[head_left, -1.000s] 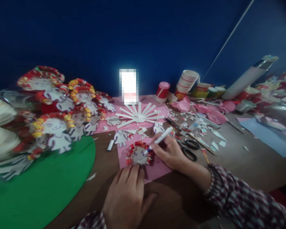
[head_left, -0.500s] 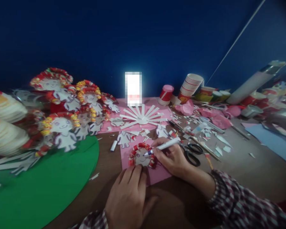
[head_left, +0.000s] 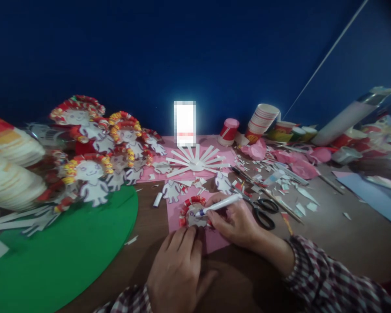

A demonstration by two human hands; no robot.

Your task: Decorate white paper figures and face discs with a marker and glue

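A white marker (head_left: pixel 223 203) is gripped in my right hand (head_left: pixel 236 221), its tip down on a round paper face (head_left: pixel 197 218) ringed with red curled paper. Purple marks show on that face. My left hand (head_left: pixel 177 265) lies with its fingers spread, fingertips on the lower edge of the face. Both rest over a pink sheet (head_left: pixel 215 241). The marker's cap (head_left: pixel 157 199) lies left of the sheet, beside a small paper body cutout (head_left: pixel 171 190). Black-handled scissors (head_left: pixel 263 213) are to the right of my right hand.
Paper dolls with curled hair (head_left: pixel 91 171) stand at the left by a green disc (head_left: pixel 84 243). Behind is a fan of white strips (head_left: pixel 195 165). Stacked cups (head_left: pixel 262 121), paper scraps, a brush and a blue sheet (head_left: pixel 371 195) are at the right.
My right hand has moved the marker tip slightly left and down across the face. The whole view has shifted a little; my left hand stays on the face's lower edge.
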